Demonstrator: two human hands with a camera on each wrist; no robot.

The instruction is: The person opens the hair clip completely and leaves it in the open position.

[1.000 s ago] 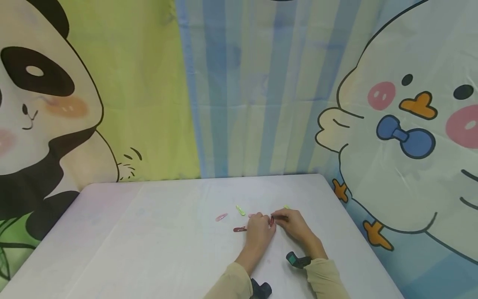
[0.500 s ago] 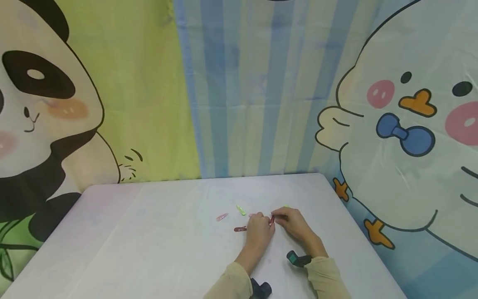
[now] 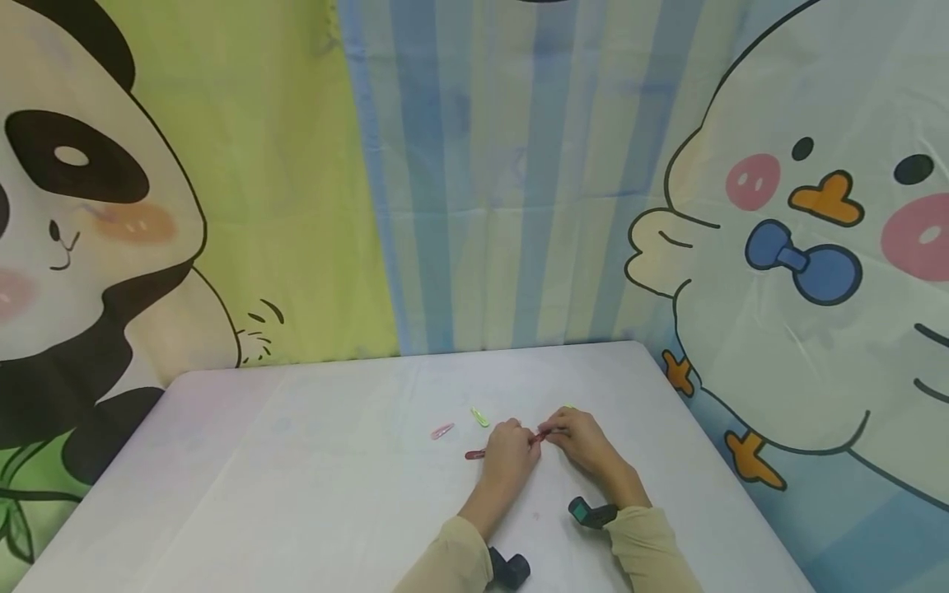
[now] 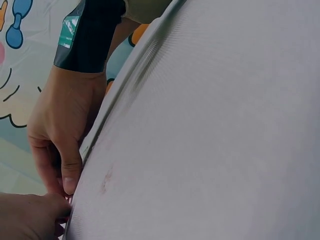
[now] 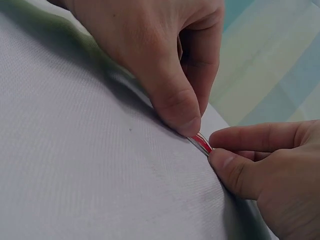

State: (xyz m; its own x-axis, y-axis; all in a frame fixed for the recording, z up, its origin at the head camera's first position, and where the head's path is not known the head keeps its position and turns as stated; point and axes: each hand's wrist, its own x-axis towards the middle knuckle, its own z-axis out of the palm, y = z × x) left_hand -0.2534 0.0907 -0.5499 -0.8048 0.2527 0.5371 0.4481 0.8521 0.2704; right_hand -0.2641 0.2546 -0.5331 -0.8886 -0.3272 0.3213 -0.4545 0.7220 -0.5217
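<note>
A red snap hair clip (image 3: pixel 539 436) with a metal underside is held between the two hands. My left hand (image 3: pixel 510 457) pinches one end of it between thumb and fingers, and my right hand (image 3: pixel 586 445) pinches the other. In the right wrist view the clip (image 5: pixel 202 143) shows as a short red and silver strip between the fingertips of the left hand (image 5: pixel 165 70) and the right hand (image 5: pixel 265 170). Both ends are covered by fingers. Another dark red hair clip (image 3: pixel 474 455) lies on the table beside the left hand, partly hidden by it.
A pink hair clip (image 3: pixel 442 431) and a green hair clip (image 3: pixel 480 417) lie on the white table (image 3: pixel 296 478), left of the hands. Behind the right hand, a bit of another green clip (image 3: pixel 569 405) shows. A cartoon-printed curtain (image 3: pixel 474 206) hangs beyond the table's far edge.
Between the hands, the red clip has turned from nearly upright to a flatter slant. My left hand has shifted slightly left; the right hand stays almost in place.
</note>
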